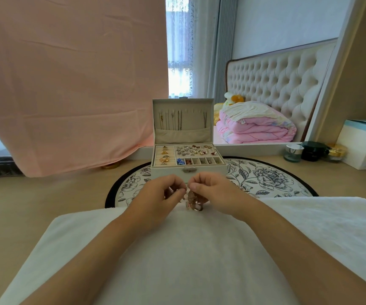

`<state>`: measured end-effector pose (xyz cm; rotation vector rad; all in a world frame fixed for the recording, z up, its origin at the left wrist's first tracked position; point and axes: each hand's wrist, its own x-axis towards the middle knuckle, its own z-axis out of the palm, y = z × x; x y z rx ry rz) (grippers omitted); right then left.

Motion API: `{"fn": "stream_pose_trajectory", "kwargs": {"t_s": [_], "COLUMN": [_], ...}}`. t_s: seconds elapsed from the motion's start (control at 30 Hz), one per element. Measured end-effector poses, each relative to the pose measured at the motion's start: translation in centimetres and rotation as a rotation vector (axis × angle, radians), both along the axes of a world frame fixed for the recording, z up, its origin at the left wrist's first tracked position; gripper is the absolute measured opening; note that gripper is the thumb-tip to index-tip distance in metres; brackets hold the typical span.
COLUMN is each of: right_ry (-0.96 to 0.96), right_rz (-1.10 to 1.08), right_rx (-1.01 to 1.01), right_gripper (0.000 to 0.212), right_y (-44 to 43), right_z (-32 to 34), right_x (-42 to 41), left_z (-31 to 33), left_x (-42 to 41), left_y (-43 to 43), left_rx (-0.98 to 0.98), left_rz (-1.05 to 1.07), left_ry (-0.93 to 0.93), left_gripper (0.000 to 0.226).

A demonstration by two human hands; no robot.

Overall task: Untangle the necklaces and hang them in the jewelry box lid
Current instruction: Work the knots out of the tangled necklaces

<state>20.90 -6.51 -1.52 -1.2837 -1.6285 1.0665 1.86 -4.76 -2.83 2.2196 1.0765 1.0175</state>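
Beige bedroom counter (23, 205), laid with one white towel (188, 249) and one round floral mat (265, 179). Open at frame centre, one jewelry box (188, 170); hung in its lid (182, 102) already, some six chains (173, 119), too fine to count surely. Just below it, one tangled clump of necklaces (192, 200), pinched by curled fingers (171, 183) of left hand (160, 194) and right hand (213, 190). Judged partway: clump yet to separate and hang.

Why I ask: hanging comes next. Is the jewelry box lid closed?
No, the jewelry box lid stands upright, necklaces hanging inside it.
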Motion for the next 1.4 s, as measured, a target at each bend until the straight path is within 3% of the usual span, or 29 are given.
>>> {"fn": "stream_pose_trajectory", "kwargs": {"t_s": [0.13, 0.37, 0.6, 0.73, 0.8, 0.97, 1.3, 1.4], "right_ry": [-0.047, -0.083, -0.142, -0.134, -0.153, -0.009, 0.352, 0.222], "right_rz": [-0.051, -0.121, -0.062, -0.002, -0.015, -0.063, -0.048, -0.028], "right_rx": [-0.013, -0.057, -0.028, -0.03, -0.008, -0.027, -0.099, -0.099], "right_gripper": [0.011, 0.013, 0.027, 0.004, 0.012, 0.009, 0.016, 0.015], "right_y": [0.2, 0.2, -0.4, -0.8, -0.7, -0.2, -0.2, -0.4], "right_z": [-0.2, -0.1, -0.3, -0.1, -0.4, -0.5, 0.6, 0.3], "right_x": [0.0, 0.3, -0.4, -0.5, -0.5, -0.3, -0.2, -0.2], "left_z": [0.4, 0.5, 0.3, 0.6, 0.7, 0.7, 0.5, 0.3], "left_x": [0.1, 0.5, 0.8, 0.8, 0.7, 0.4, -0.2, 0.0], "left_y": [-0.2, 0.0, -0.2, -0.4, -0.4, 0.2, 0.4, 0.5], "left_rx": [-0.068, -0.45, -0.432, -0.447, -0.441, -0.493, -0.438, -0.466], "left_rz": [0.021, -0.034, -0.016, -0.025, -0.022, -0.007, -0.004, -0.024], "left_ry": [-0.16, -0.542, -0.481, -0.552, -0.55, -0.605, -0.436, -0.447], "left_gripper": [0.016, 0.028, 0.019, 0.016, 0.014, 0.012, 0.012, 0.016]}}
